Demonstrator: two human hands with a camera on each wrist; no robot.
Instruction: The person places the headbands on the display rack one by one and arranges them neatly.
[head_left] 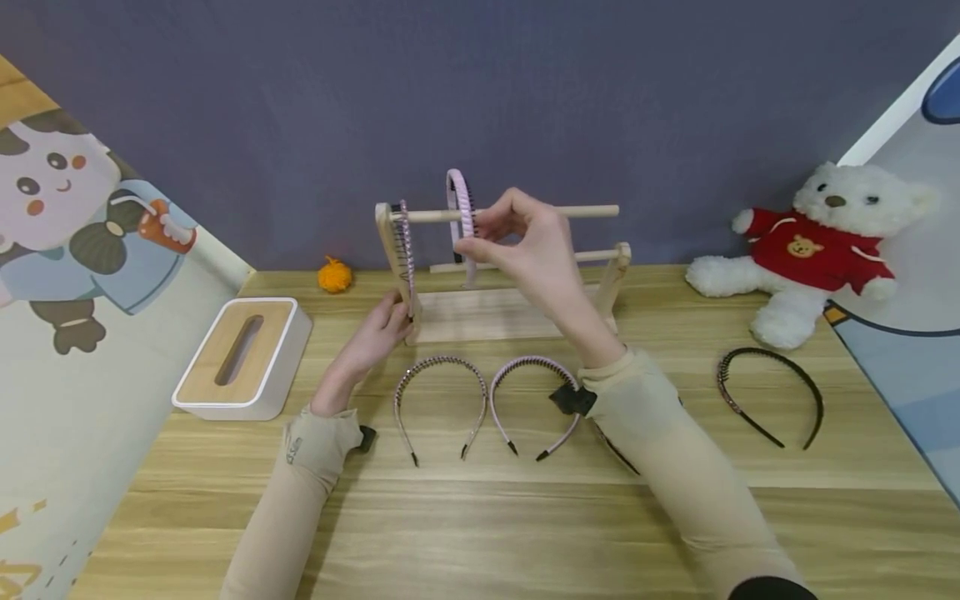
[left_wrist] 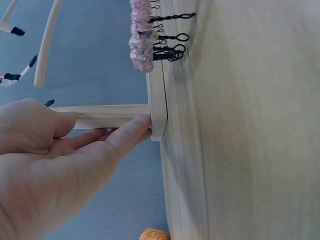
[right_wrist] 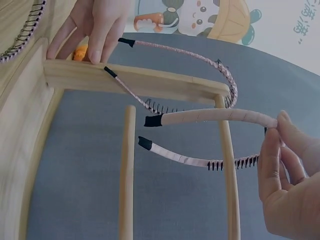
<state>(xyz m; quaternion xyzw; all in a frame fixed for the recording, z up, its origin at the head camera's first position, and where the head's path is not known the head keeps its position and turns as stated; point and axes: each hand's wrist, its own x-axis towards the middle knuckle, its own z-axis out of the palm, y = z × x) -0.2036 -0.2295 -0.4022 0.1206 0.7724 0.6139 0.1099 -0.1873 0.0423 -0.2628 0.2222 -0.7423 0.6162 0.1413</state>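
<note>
My right hand (head_left: 528, 242) pinches a pink ribbon-wrapped headband (right_wrist: 215, 115) between thumb and fingers. That headband loops over the upper rod (head_left: 585, 211) of a wooden rack (head_left: 487, 317), with its black tips hanging below the rod in the right wrist view. Against the left upright (head_left: 390, 242) hangs a beaded pink headband (head_left: 406, 242) with wire teeth. Low on this upright, my left hand (head_left: 382, 333) grips the wood, thumb on one face and fingers on the other. On the table lie another beaded headband (head_left: 442, 362) and another pink headband (head_left: 534, 360).
A dark headband (head_left: 806, 379) lies at the right, and a further one is mostly under my right sleeve. A tissue box (head_left: 281, 358) stands left, an orange yarn ball (head_left: 335, 275) behind it. A white teddy bear (head_left: 817, 250) sits at the back right, near the wall.
</note>
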